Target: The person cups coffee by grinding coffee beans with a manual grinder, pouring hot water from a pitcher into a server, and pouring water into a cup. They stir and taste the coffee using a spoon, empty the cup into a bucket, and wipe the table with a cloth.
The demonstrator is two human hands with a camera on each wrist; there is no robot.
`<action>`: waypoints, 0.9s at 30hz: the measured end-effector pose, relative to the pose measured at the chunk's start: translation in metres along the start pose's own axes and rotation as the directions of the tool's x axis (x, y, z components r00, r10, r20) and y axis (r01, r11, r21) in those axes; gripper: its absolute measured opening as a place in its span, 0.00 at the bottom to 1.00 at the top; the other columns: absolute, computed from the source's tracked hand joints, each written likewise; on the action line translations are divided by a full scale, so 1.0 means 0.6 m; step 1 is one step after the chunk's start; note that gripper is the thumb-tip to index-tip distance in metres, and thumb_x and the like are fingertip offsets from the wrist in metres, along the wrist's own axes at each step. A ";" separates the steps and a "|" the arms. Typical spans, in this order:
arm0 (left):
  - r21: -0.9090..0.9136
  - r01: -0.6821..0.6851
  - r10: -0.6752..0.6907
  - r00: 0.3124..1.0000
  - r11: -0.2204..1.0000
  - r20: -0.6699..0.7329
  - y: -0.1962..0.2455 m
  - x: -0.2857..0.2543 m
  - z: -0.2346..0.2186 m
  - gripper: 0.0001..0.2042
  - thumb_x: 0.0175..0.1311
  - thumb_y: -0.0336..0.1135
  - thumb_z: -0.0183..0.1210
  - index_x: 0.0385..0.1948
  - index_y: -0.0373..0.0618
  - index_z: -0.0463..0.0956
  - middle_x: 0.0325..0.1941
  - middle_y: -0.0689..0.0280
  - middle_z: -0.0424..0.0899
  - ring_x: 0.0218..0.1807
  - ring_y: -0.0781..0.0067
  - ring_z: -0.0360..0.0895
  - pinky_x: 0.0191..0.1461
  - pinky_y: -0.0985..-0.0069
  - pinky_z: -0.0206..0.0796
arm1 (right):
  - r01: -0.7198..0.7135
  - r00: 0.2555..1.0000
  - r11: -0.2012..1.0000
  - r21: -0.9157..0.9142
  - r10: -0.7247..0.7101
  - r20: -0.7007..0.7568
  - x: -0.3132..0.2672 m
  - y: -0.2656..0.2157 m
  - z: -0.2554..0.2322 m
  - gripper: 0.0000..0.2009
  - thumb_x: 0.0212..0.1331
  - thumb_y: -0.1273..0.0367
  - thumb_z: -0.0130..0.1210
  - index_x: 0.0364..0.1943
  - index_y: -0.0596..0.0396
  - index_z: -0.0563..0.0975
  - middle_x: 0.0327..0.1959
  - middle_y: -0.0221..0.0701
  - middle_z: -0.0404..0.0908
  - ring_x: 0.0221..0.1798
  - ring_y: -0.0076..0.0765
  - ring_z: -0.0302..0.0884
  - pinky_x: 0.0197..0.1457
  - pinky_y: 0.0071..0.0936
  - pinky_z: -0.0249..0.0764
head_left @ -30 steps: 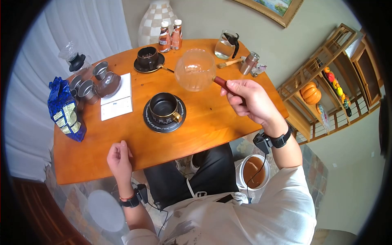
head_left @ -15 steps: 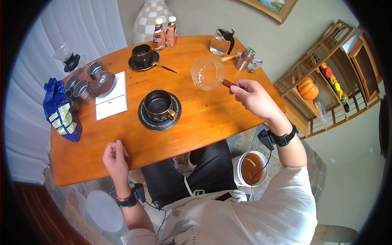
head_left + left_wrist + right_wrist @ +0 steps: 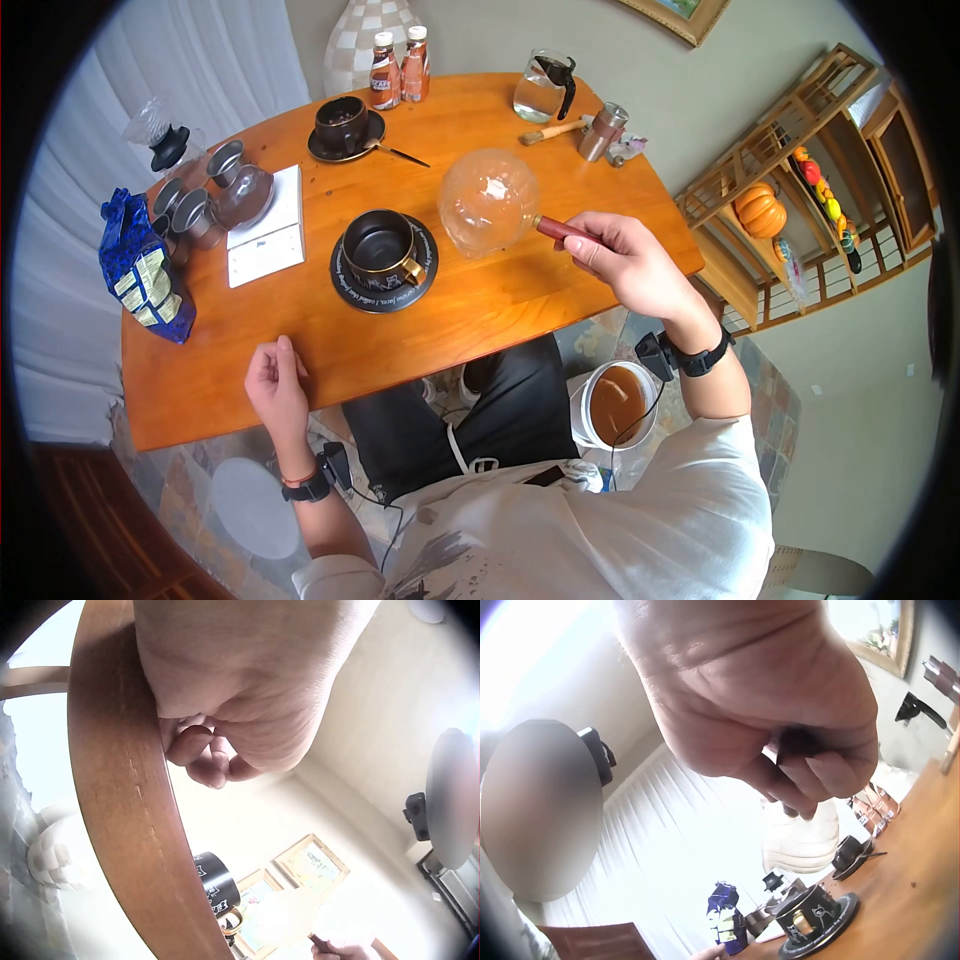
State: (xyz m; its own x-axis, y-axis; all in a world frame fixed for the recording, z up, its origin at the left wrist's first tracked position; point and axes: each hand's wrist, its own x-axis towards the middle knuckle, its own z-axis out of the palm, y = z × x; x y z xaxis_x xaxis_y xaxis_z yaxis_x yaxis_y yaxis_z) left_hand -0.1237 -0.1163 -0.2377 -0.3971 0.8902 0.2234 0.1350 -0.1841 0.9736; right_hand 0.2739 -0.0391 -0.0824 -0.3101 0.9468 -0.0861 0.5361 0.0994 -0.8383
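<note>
My right hand (image 3: pixel 645 265) grips the reddish-brown handle of a round clear glass pot (image 3: pixel 488 203), holding it over the table to the right of a black cup (image 3: pixel 379 248). Bright reflections show on the glass. That cup has a gold handle and stands on a black saucer (image 3: pixel 425 285) with white lettering. In the right wrist view, curled fingers (image 3: pixel 829 776) wrap the dark handle end, and the glass is hidden. My left hand (image 3: pixel 277 385) lies at the table's front edge, fingers loosely curled around nothing.
Left on the table (image 3: pixel 480 330) are a blue bag (image 3: pixel 150 270), metal cups (image 3: pixel 195 215), a glass server (image 3: pixel 245 198) and a white notepad (image 3: pixel 268 245). Behind stand a second black cup (image 3: pixel 342 125), two bottles (image 3: pixel 385 75), a water jug (image 3: pixel 540 90), a brush (image 3: pixel 550 132) and a metal cylinder (image 3: pixel 603 132). A bucket (image 3: pixel 578 410) stands below.
My right hand has carried the glass pot rightward and nearer to me, turning the handle on the way. The left hand stays at the table edge. The head view has shifted slightly.
</note>
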 end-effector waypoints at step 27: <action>0.049 -0.014 0.015 1.000 0.999 -0.014 -0.004 0.002 0.000 0.13 0.78 0.32 0.55 0.27 0.44 0.71 0.21 0.75 0.70 0.25 0.90 0.64 0.30 0.87 0.53 | -0.153 0.988 0.952 0.265 0.150 0.030 0.001 0.046 0.007 0.14 0.76 0.61 0.52 0.36 0.58 0.79 0.23 0.20 0.68 0.27 0.18 0.61 0.31 0.22 0.61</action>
State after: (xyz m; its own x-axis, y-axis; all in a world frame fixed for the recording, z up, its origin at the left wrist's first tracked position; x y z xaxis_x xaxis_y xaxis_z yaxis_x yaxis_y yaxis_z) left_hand -0.1242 -0.1148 -0.2399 -0.4073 0.8817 0.2381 0.1851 -0.1756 0.9669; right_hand 0.2852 -0.0373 -0.1078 -0.2501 0.9412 -0.2271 0.3495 -0.1310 -0.9277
